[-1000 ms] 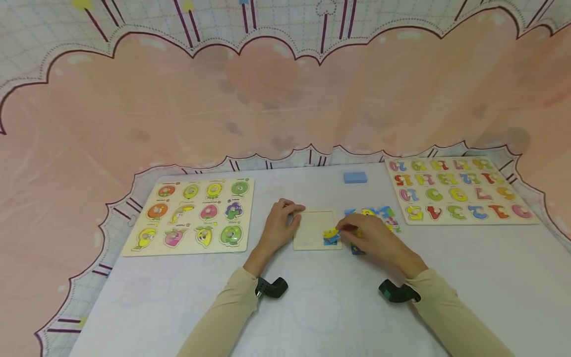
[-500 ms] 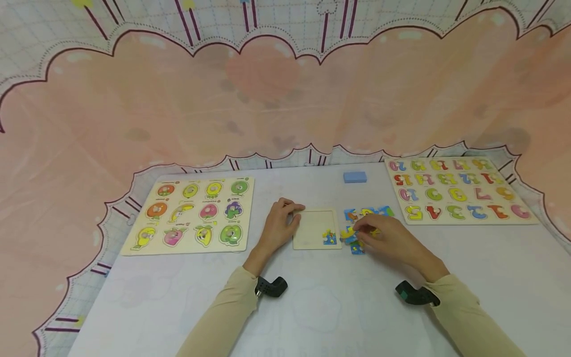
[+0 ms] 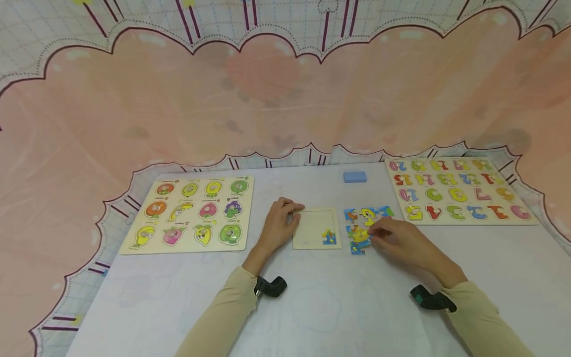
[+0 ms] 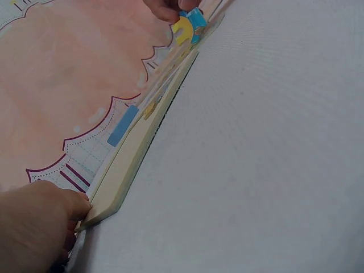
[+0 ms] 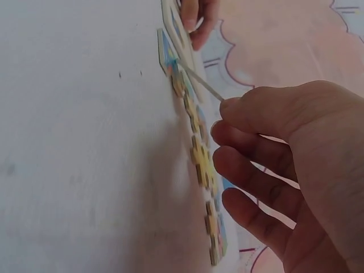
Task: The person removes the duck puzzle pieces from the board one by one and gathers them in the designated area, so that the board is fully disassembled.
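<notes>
My left hand (image 3: 279, 226) holds the top left corner of a small wooden puzzle board (image 3: 310, 230), its index finger along the far edge. One blue and yellow puzzle piece (image 3: 329, 237) lies in the board's lower right corner. Just right of the board, my right hand (image 3: 403, 243) pinches another puzzle piece between thumb and index finger. The left wrist view shows this held piece (image 4: 185, 29) tilted, yellow and blue; in the right wrist view it is a thin edge. Under and beside those fingertips lie several loose puzzle pieces (image 3: 368, 214), close together on the table.
A fruit puzzle board (image 3: 200, 218) lies at the left, and a number puzzle board (image 3: 464, 191) at the far right. Near the back edge sits a blue block (image 3: 355, 177). A patterned cloth hangs behind the white table (image 3: 321, 302).
My right hand has moved to the right with the pinched piece, from over the board to the loose pieces, uncovering the piece in the corner. My left hand stays in place.
</notes>
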Action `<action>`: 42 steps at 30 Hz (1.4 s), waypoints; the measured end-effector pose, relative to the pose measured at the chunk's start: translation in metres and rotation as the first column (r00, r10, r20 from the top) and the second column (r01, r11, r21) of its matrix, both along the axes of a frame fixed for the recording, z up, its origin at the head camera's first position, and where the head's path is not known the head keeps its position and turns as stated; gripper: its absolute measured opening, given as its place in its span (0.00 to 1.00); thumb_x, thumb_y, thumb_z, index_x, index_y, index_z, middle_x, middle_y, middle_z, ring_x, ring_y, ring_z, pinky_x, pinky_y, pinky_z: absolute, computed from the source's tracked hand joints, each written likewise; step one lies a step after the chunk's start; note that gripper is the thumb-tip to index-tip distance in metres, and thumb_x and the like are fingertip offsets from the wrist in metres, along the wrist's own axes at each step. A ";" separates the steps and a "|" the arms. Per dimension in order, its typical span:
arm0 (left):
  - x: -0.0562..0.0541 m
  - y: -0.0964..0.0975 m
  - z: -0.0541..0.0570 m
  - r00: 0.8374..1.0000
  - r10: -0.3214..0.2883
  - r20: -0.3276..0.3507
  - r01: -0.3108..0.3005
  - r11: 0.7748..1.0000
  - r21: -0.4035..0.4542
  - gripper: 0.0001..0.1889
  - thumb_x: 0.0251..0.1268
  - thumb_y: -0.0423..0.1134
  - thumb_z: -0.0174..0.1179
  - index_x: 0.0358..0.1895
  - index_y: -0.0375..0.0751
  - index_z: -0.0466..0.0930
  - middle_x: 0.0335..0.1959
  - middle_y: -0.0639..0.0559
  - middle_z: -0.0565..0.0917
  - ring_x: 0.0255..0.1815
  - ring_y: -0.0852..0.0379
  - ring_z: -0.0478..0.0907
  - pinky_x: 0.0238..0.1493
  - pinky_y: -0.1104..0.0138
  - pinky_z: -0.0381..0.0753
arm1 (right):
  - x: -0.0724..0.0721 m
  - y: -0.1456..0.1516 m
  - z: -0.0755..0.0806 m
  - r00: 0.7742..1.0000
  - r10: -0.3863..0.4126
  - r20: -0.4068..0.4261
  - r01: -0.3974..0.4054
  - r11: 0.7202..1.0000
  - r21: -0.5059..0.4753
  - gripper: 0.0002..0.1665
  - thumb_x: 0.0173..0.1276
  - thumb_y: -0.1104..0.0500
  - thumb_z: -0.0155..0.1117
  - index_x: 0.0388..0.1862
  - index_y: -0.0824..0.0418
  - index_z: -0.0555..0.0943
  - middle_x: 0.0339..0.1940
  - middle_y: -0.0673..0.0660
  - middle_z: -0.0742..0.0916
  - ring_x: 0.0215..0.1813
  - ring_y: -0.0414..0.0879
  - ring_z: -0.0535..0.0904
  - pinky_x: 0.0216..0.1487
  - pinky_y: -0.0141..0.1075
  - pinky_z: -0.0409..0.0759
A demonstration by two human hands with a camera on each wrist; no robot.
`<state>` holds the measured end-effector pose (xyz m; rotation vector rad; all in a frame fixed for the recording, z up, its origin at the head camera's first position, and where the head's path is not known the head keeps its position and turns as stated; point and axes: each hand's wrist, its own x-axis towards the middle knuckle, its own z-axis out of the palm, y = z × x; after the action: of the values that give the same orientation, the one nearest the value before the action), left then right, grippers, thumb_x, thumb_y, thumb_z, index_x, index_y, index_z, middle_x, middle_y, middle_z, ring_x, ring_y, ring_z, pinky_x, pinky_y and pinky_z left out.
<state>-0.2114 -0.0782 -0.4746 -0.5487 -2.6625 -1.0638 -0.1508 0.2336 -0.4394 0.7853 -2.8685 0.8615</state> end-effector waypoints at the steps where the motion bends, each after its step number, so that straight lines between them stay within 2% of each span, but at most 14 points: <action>1: 0.000 0.000 0.000 1.000 -0.001 0.000 0.001 1.000 0.002 0.11 0.62 0.32 0.59 0.46 0.41 0.84 0.43 0.46 0.78 0.40 0.52 0.70 0.42 0.62 0.70 | 0.000 0.002 0.000 1.000 -0.001 -0.003 0.001 1.000 0.004 0.11 0.59 0.62 0.68 0.40 0.52 0.80 0.37 0.42 0.83 0.39 0.34 0.75 0.43 0.31 0.79; 16: -0.001 -0.002 0.000 1.000 -0.004 0.005 0.004 1.000 0.005 0.11 0.62 0.32 0.59 0.45 0.42 0.84 0.43 0.45 0.78 0.41 0.52 0.71 0.44 0.61 0.71 | 0.005 0.020 -0.004 0.999 -0.023 0.036 0.022 0.999 0.031 0.11 0.60 0.62 0.67 0.41 0.51 0.80 0.36 0.41 0.83 0.38 0.32 0.75 0.42 0.30 0.78; 35: -0.001 -0.001 -0.001 1.000 -0.010 0.006 0.010 1.000 0.020 0.10 0.61 0.32 0.59 0.45 0.41 0.84 0.42 0.46 0.78 0.42 0.52 0.71 0.44 0.61 0.71 | 0.006 0.029 -0.007 1.000 -0.022 0.008 0.022 0.998 0.055 0.11 0.59 0.63 0.68 0.39 0.51 0.80 0.33 0.40 0.82 0.36 0.32 0.73 0.39 0.29 0.77; 42: -0.001 -0.001 -0.001 1.000 -0.020 -0.021 0.020 1.000 0.016 0.10 0.62 0.31 0.59 0.45 0.40 0.84 0.42 0.45 0.77 0.41 0.50 0.71 0.43 0.60 0.71 | 0.007 0.030 -0.006 1.000 -0.011 0.003 0.011 0.999 0.031 0.10 0.58 0.63 0.68 0.37 0.53 0.80 0.32 0.41 0.82 0.34 0.32 0.72 0.37 0.28 0.76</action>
<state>-0.2124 -0.0790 -0.4751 -0.5817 -2.6332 -1.0783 -0.1437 0.2633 -0.4455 0.7713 -2.8928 0.8193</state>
